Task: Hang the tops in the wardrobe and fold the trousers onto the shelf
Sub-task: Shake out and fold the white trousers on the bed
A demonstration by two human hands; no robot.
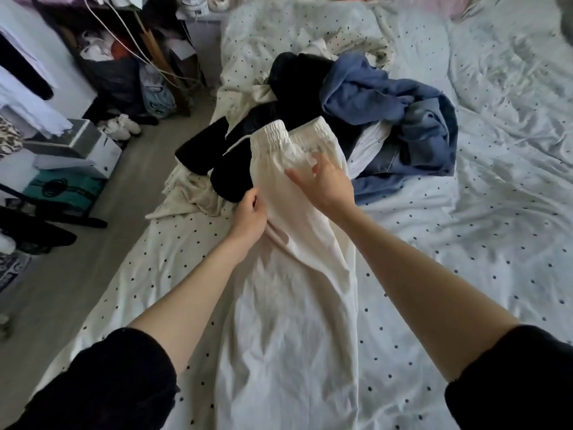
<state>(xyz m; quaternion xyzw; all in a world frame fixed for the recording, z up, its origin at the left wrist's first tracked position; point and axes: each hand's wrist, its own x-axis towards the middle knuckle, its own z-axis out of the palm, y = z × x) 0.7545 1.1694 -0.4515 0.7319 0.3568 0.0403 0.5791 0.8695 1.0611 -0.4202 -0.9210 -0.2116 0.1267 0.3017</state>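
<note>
Cream trousers (291, 274) lie lengthwise down the middle of the bed (465, 243), elastic waistband at 12 o'clock and legs running toward 6 o'clock. The waistband end rests on a heap of clothes. The left hand (249, 215) grips the trousers' left edge below the waistband, fingers curled round a fold of the cloth. The right hand (325, 181) lies on the upper part of the trousers, just right of the left hand, fingers spread apart and straight, pressing the fabric flat. Both forearms are bare, with dark sleeves (102, 383) pushed up near the elbows.

The heap sits at 12 o'clock of the hands: a black garment (294, 97) to the left, touching the waistband, and a blue top (372, 91) at 1 o'clock, lying over a denim piece (431, 135). A white garment (369, 144) shows between the trousers and the denim. Another cream cloth (192, 190) spreads at 10 o'clock of the left hand, partly under the black garment.

The bed cover is white with small dark dots. Off the bed at 9 to 11 o'clock stand boxes (77, 150), white shoes (122, 127) and a cluttered shelf unit (124, 57)
</note>
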